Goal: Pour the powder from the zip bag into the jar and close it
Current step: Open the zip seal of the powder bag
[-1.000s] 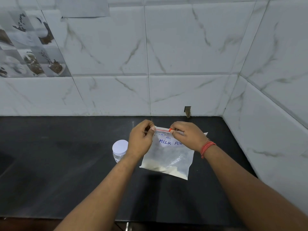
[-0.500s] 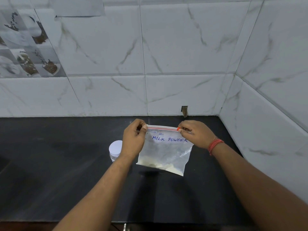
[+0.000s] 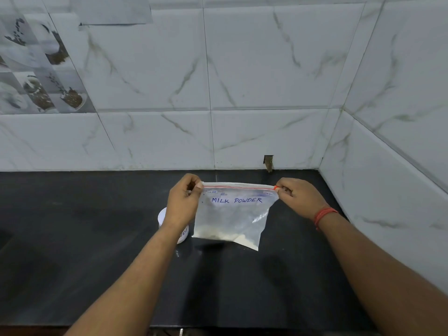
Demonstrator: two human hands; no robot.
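Since half a second ago the right hand (image 3: 299, 198) has been travelling out toward three o'clock along the red seal, so the bag's top edge is now stretching wide and the whole "MILK POWDER" label is showing.

Going left to right: the jar (image 3: 169, 223), white-lidded and still capped, is sitting on the black counter (image 3: 72, 238) at nine o'clock of the bag, half hidden behind the left wrist. The left hand (image 3: 184, 201) is pinching the bag's top left corner, fingers closed on the film. The zip bag (image 3: 232, 217) is hanging between both hands just above the counter, its powder (image 3: 225, 236) settling at six o'clock in the bottom. The right hand is pinching the red slider at the top right corner.

The bag is looking light, limp and slick (thin film, little powder), so it is probably best gripped at the stiffer seal strip, both corners.
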